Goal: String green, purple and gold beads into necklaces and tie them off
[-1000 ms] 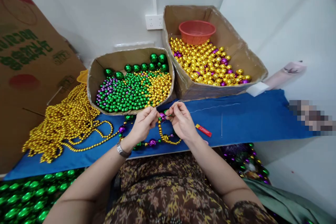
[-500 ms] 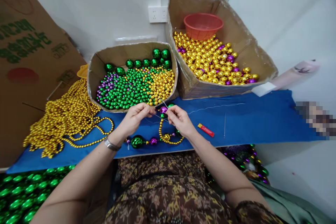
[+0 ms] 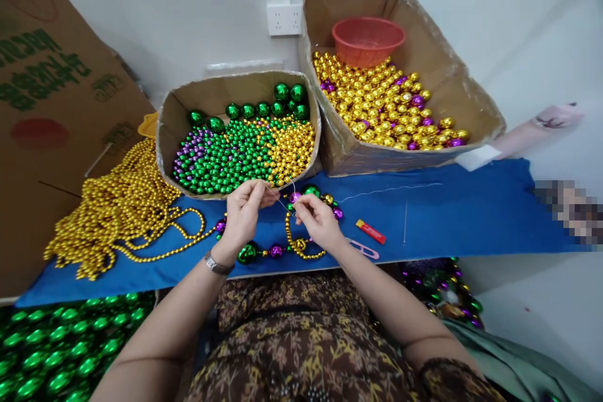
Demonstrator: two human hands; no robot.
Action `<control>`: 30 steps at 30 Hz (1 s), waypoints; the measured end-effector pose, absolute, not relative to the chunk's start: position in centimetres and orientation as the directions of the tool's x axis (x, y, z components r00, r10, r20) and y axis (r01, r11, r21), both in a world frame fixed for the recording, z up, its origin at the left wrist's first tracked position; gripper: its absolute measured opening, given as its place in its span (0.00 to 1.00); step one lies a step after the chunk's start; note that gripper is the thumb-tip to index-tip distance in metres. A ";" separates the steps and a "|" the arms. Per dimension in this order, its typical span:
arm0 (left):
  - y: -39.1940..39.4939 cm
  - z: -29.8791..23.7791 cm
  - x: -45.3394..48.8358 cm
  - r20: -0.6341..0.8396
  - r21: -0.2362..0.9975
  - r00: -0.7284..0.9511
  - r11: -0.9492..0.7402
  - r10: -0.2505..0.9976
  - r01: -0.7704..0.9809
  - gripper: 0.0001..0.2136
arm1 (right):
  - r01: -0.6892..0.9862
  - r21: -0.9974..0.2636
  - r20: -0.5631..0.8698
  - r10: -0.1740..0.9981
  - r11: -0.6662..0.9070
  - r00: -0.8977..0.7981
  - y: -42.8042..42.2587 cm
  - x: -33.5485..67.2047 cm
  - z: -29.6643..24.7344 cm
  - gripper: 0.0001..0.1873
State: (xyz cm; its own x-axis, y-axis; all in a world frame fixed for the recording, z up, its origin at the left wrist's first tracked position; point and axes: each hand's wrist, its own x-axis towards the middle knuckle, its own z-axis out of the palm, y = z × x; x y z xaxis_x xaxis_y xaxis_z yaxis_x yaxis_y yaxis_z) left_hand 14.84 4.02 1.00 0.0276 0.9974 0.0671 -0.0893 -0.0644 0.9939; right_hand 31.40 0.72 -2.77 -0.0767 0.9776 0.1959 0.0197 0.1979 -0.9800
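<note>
Between my two hands runs a thin pale thread [image 3: 279, 196], over the blue cloth. My left hand [image 3: 244, 207], with a watch at the wrist, is closed in a pinch on one part of it. Thumb and fingers of my right hand [image 3: 319, 220] pinch the thread a little to the right. Just behind and below the hands lies a strung bead necklace [image 3: 247, 253] with green, purple and gold beads. A loop of small gold beads [image 3: 288, 233] hangs in its middle, partly hidden by my right hand.
A carton [image 3: 160, 138] of small green, gold and purple beads stands behind my hands. The taller carton [image 3: 339, 160] holds gold beads and a red basket [image 3: 367, 44]. Gold bead chains [image 3: 108, 213] are heaped left. Right lie a red lighter [image 3: 370, 232], a pink-handled tool [image 3: 366, 249] and a needle-like rod [image 3: 405, 223].
My left hand has shifted right and turned more upright, still pinching. My right hand has dipped slightly, with its fingers on the thread. The pink-handled tool has come into sight beside my right wrist.
</note>
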 end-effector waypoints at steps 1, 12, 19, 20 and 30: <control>4.0 0.9 15.3 0.012 0.978 0.040 -0.004 0.999 -0.207 0.14 | 0.007 -0.980 0.198 0.978 0.199 -0.072 0.7 31.4 -2.9 0.13; 4.5 -0.3 16.9 -0.081 0.929 0.126 0.121 0.989 -0.351 0.14 | -0.159 -0.982 0.113 0.993 0.106 -0.038 1.4 31.3 -3.7 0.16; 4.5 0.1 16.6 -0.165 0.883 0.094 0.190 0.982 -0.429 0.13 | -0.142 -0.984 0.113 0.992 0.106 -0.046 1.5 31.1 -3.4 0.16; 4.5 0.2 16.6 -0.180 0.874 0.094 0.203 0.979 -0.442 0.13 | -0.148 -0.984 0.111 0.993 0.104 -0.043 1.5 31.1 -3.4 0.15; 3.7 0.9 16.6 -0.155 0.914 0.136 0.194 0.979 -0.357 0.18 | -0.119 -0.986 0.124 0.991 0.118 -0.045 1.2 31.0 -3.3 0.15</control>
State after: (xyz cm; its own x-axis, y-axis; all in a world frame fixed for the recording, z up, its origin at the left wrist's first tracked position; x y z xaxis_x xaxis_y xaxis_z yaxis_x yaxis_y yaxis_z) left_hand 16.59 3.72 0.92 0.1360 0.9786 -0.1547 -0.3568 0.1940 0.9138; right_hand 30.98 1.16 -3.34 -0.0450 0.9912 0.1245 -0.1192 0.1184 -0.9858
